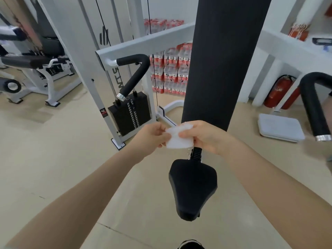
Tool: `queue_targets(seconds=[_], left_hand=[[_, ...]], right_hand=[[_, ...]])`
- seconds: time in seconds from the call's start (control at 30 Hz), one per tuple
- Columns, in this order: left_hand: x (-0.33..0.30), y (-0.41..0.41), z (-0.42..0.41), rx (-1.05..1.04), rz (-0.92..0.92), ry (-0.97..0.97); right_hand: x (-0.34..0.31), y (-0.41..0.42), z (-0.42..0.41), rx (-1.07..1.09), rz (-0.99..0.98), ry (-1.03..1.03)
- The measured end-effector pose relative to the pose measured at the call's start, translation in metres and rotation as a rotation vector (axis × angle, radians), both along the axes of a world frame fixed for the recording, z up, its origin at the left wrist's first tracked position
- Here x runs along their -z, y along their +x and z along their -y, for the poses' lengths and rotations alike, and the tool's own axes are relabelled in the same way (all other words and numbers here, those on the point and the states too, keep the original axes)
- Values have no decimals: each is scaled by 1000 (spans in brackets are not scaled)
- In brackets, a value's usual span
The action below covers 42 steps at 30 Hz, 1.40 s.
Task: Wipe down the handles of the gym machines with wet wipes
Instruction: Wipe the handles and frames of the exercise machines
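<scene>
We hold a white wet wipe [178, 138] between both hands at the centre of the frame: our left hand [151, 139] pinches its left edge and our right hand [206, 136] has its fingers curled over its right side, so each grip is clamped on the wipe. The wipe hangs above the black saddle-shaped seat [193, 187] and in front of the tall black back pad [224, 60], whose lower end sits just behind our right hand. Left of the pad, in the middle of the frame, a bent black foam handle [134, 72] juts from the white machine frame [143, 43], above the black weight stack [129, 115]. At the right edge a second black foam handle [312, 103] curves downward. The floor [53, 159] is pale beige with faint seams. Behind the machine stand stacked packs of bottled water [172, 69]; a red fire extinguisher [277, 91] stands at centre right, a white step platform [280, 127] lies on the floor near it, and another white gym machine [36, 69] fills the upper left.
</scene>
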<state>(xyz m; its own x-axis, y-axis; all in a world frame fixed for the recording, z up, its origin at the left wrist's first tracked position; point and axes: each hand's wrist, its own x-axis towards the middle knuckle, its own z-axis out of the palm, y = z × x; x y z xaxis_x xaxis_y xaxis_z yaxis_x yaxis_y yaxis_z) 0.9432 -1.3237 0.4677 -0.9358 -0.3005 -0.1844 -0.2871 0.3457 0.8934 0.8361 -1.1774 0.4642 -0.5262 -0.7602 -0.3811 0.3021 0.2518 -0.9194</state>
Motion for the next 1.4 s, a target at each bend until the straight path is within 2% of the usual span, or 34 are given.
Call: queue_targets(seconds=[0.2,0.33,0.47,0.53,0.63,0.73,0.77,0.87,0.9,0.97,1.03,1.07,1.13,1.17,1.2,1.23,1.27,1.3,1.4], left_hand=[[-9,-18,73,-2,-55,-3],[-19,-48,110,23,-79,-29],[-38,-85,154,-53,-168,59],[-51,-109,182,-89,-226,52],[-61,-141,226,-104,-285,-107],[-57,-168,267,-92,-272,-291],[-53,-174,280,-77,-263,-359],[-45,-192,317,1,-229,-501],[-43,-197,328,26,-218,-547],[-41,-207,356,80,-233,-644],[-42,-217,382,171,-240,-723],[-43,-222,395,227,-211,-778],[-43,-233,416,322,-117,-898],[-42,-237,425,355,-99,-941],[-39,-241,432,388,-108,-965],[-36,-243,437,426,-150,-992],[-34,-245,441,467,-207,-1033],[-31,-246,443,508,-245,-1078],[-26,-254,446,561,-300,-1240]], right_hand=[[1,-12,42,148,-43,62],[-5,-39,70,282,61,-143],[-28,-78,118,428,60,-285],[-46,-103,147,537,20,-292],[-64,-132,197,705,-269,-105],[-75,-147,248,666,-653,21],[-77,-147,261,603,-847,88],[-71,-155,299,322,-1618,429],[-69,-158,311,234,-1736,504],[-69,-168,341,200,-1714,562],[-77,-179,364,359,-1577,538],[-80,-184,372,455,-1601,506],[-80,-191,389,530,-1892,506],[-78,-190,398,458,-2050,531],[-71,-191,407,223,-2123,557],[-66,-186,412,-54,-2062,624],[-63,-180,415,-249,-1889,723],[-60,-175,414,-336,-1687,812],[-55,-167,410,-201,-1471,820]])
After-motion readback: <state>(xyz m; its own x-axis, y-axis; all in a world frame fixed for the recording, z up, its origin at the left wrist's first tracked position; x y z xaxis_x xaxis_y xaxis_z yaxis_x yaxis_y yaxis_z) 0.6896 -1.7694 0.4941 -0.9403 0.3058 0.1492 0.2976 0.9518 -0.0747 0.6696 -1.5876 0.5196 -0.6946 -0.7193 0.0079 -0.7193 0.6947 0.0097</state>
